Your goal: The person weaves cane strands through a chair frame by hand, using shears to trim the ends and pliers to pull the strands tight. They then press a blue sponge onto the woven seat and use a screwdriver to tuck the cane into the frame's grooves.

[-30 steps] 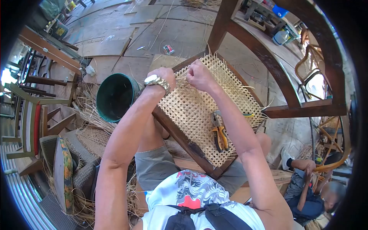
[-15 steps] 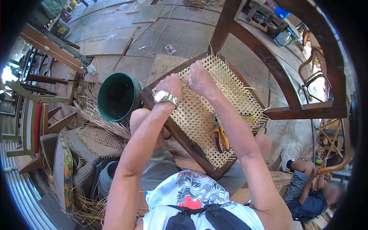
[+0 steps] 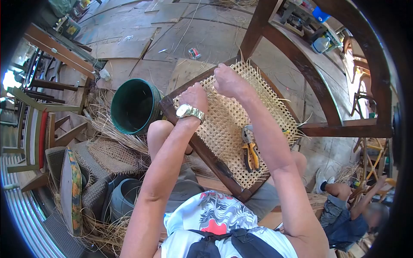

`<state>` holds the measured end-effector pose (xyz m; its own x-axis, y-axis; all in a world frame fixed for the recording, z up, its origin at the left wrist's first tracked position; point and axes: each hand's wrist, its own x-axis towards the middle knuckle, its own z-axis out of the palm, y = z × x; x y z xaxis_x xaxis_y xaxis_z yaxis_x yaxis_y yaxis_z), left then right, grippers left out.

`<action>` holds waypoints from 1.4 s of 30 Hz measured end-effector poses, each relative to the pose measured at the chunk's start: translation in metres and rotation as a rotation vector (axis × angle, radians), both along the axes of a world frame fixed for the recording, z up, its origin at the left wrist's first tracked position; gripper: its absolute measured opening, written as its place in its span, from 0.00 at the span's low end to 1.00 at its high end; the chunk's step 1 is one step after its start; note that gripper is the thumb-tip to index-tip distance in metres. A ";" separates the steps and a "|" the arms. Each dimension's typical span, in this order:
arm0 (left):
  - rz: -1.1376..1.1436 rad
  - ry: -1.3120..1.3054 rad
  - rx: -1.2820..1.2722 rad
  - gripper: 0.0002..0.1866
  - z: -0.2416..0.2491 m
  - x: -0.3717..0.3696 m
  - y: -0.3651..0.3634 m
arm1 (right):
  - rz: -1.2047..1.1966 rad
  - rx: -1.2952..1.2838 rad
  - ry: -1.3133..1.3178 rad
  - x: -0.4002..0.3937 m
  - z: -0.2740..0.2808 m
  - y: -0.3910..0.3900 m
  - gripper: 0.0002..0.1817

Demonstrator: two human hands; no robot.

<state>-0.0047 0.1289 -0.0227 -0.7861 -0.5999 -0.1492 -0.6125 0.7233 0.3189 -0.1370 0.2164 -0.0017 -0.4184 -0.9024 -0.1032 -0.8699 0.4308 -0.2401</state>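
Observation:
A woven cane panel [image 3: 226, 133] covers the seat of a dark wooden chair frame [image 3: 211, 161] across my lap. My left hand [image 3: 194, 97], with a watch [image 3: 185, 111] on the wrist, is closed low over the panel's left edge. Slightly farther away, my right hand [image 3: 230, 81] is closed in a pinch above the panel's upper part. Whatever the fingers of each hand grip is hidden, possibly cane strands. Pliers with yellow-and-black handles [image 3: 250, 155] lie on the weave beside my right forearm. Loose cane ends stick out along the far and right edges.
A green bucket [image 3: 134, 105] stands left of the chair. Cane scraps [image 3: 116, 129] and rolled woven sheets [image 3: 114, 157] lie nearby. Upright chair-back rails [image 3: 297, 56] rise at the right. Another person [image 3: 344, 210] sits at lower right, one arm raised.
My right hand has moved slightly up, while my left stays at the panel's left edge. The view has shifted a little. The other person's arm has changed position.

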 end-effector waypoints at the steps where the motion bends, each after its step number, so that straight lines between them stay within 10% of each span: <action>1: 0.001 -0.001 -0.001 0.15 0.000 0.000 0.000 | 0.046 0.012 0.016 -0.003 -0.001 -0.001 0.12; 28: -0.008 0.059 0.041 0.08 0.005 0.007 -0.005 | -0.054 0.103 -0.080 -0.016 0.003 0.000 0.09; 42: -0.094 -0.112 0.345 0.29 -0.017 -0.020 -0.053 | -0.208 -0.309 -0.193 0.020 -0.032 0.015 0.11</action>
